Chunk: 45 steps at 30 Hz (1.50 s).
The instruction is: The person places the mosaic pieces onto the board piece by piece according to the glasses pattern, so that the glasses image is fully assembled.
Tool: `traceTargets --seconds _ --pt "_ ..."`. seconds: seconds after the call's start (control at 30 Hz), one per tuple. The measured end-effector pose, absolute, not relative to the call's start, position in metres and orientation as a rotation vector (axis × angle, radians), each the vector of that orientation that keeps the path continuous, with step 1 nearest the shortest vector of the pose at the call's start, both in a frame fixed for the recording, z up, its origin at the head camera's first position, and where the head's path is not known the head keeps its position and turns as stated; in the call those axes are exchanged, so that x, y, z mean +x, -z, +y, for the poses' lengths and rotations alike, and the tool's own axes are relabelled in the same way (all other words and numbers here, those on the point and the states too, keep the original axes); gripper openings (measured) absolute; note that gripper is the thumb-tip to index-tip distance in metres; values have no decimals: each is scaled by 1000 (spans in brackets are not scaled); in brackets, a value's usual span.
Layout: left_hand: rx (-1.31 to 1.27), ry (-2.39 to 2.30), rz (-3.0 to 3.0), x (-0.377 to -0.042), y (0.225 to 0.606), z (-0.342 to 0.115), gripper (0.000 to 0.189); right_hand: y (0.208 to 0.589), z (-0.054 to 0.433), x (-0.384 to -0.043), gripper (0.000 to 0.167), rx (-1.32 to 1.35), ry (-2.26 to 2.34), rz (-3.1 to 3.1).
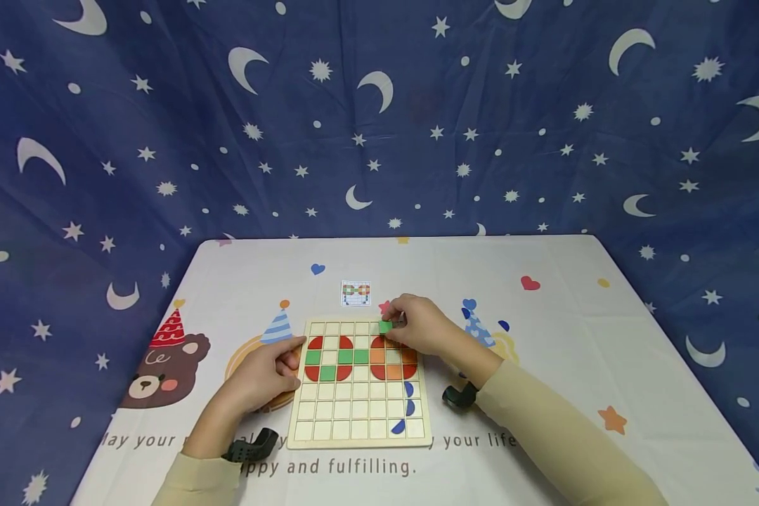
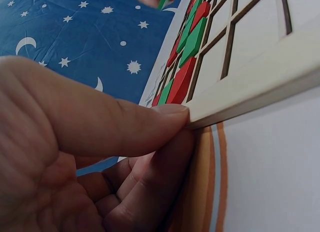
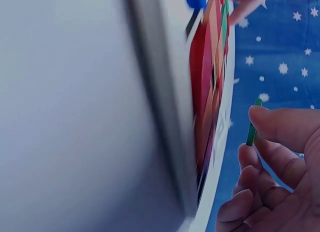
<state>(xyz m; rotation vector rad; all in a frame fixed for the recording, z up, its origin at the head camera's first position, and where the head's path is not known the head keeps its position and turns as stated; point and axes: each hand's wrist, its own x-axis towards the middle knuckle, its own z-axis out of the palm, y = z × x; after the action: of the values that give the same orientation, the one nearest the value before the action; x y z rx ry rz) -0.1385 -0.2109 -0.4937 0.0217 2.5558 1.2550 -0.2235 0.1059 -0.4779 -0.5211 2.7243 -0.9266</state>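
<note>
A pale wooden grid board (image 1: 359, 443) lies flat on the table. Red quarter-round pieces (image 1: 344, 372), green squares (image 1: 327, 373) and orange squares (image 1: 395, 372) fill some upper cells in two clusters. Blue half-round pieces (image 1: 410, 407) lie in its right part. At the board's left edge, my left hand (image 1: 262, 372) holds the rim, the thumb touching it in the left wrist view. Over the board's top right, my right hand (image 1: 420, 325) pinches a green square tile (image 3: 253, 124) between thumb and fingertips; in the right wrist view it appears edge-on, apart from the board.
A small pattern card (image 1: 356, 293) lies behind the board. On the right, loose blue half-round pieces (image 1: 503, 325) rest on the printed white tablecloth (image 1: 544, 316). A dark blue star-and-moon curtain (image 1: 417, 140) hangs behind the table.
</note>
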Motion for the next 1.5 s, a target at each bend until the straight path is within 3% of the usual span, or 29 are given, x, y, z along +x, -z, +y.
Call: traceTargets --seconds 0.73,1.5 --pt "18 -1243 2544 -139 492 -210 78 482 27 -223 15 -767 745 2684" --pt "29 -1229 2554 -140 494 -212 78 482 6 -222 17 -732 641 2699"
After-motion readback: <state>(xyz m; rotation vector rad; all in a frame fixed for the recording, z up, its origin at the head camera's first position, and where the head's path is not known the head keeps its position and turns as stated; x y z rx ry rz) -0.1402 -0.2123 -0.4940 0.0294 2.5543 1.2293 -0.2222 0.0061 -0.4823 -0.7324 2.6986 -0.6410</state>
